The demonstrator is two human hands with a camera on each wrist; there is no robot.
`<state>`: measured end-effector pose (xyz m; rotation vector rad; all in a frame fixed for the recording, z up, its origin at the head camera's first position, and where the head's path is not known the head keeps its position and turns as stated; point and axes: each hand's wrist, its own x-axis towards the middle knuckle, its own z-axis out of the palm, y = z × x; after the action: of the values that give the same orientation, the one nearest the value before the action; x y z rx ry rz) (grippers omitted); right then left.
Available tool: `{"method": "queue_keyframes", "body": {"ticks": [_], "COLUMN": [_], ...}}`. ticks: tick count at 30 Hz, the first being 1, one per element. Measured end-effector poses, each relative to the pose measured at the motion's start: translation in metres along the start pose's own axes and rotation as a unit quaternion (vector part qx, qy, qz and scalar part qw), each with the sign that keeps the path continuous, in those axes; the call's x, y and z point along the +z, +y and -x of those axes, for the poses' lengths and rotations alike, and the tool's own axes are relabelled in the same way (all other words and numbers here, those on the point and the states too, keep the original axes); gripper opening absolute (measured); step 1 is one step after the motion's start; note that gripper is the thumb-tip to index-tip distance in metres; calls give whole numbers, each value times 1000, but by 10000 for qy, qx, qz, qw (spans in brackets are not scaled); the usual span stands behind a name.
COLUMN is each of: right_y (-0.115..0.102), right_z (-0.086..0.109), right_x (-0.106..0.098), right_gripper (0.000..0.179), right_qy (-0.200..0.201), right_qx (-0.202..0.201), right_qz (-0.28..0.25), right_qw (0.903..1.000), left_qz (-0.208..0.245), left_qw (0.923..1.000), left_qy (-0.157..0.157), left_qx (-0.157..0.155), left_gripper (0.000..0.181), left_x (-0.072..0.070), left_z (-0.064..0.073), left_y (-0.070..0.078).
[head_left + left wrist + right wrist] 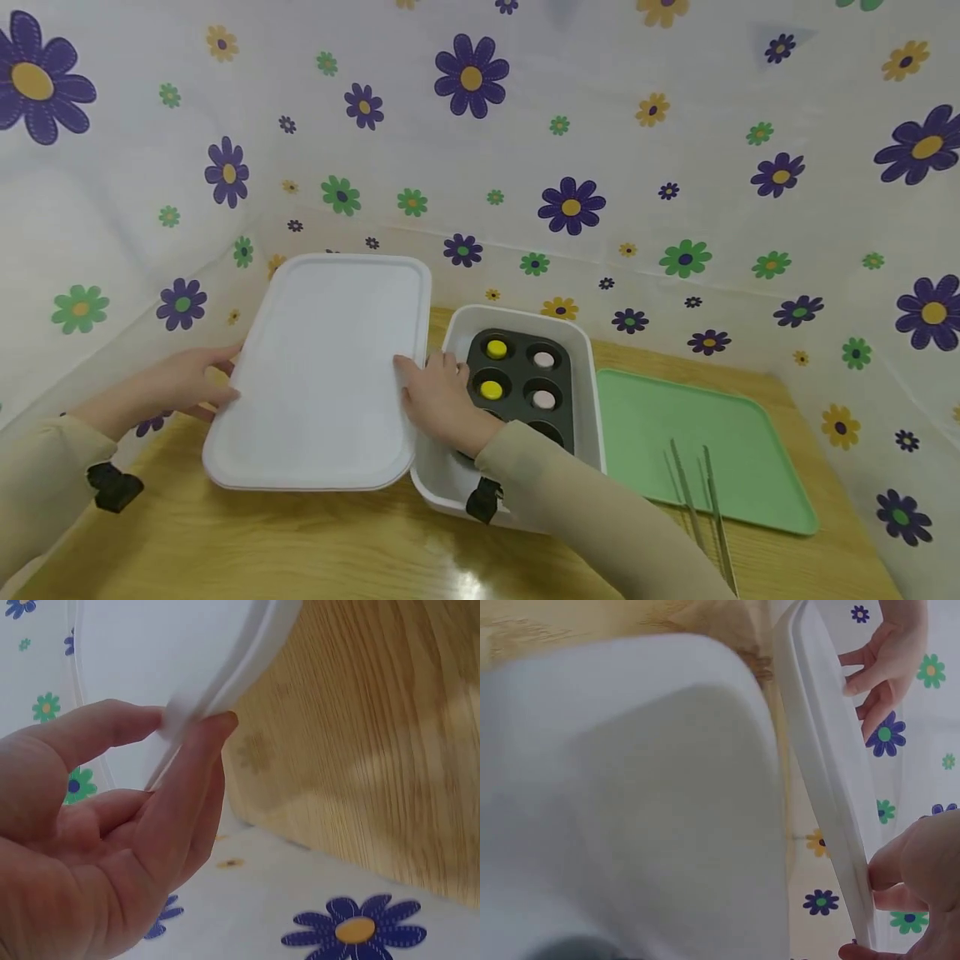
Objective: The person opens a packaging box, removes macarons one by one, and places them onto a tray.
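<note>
A white rectangular lid (pixel 322 367) is held up above the left of the table, slightly tilted. My left hand (pixel 187 379) pinches its left edge, thumb on one face and fingers on the other, as the left wrist view shows. At the opposite edge, my right hand (pixel 442 400) grips the lid with thumb and fingers. Just right of the lid stands a white bin (pixel 597 417), uncovered. Inside it lies a dark muffin tin (pixel 517 379). Its cups hold yellow discs (pixel 497 349) and pale pink discs (pixel 543 359); the right forearm hides the nearest cups.
To the right of the bin, a green tray (pixel 697 408) lies on the wooden table (pixel 300 550). Long metal tongs (pixel 717 517) rest across its front edge. A flower-patterned cloth (pixel 465 150) hangs behind and at both sides.
</note>
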<state>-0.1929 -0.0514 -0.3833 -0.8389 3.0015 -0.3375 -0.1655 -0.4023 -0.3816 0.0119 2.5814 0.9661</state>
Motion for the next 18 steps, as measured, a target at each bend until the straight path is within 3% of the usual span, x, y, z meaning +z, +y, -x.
{"method": "queue_keyframes", "body": {"ticks": [11, 18], "right_y": [-31, -45], "right_z": [-22, -28], "right_x": [23, 34], "right_gripper": [40, 23], "right_qy": [-316, -942], "right_qx": [-28, 103], "right_qz": [363, 500], "right_qw": [9988, 9942], "left_qz": [-414, -911], "left_qw": [9980, 9939], "left_qy": [-132, -275], "left_qx": [-451, -548], "left_gripper": [94, 88], "left_x": [-13, -12], "left_z": [-11, -24], "left_y": [-27, -40]}}
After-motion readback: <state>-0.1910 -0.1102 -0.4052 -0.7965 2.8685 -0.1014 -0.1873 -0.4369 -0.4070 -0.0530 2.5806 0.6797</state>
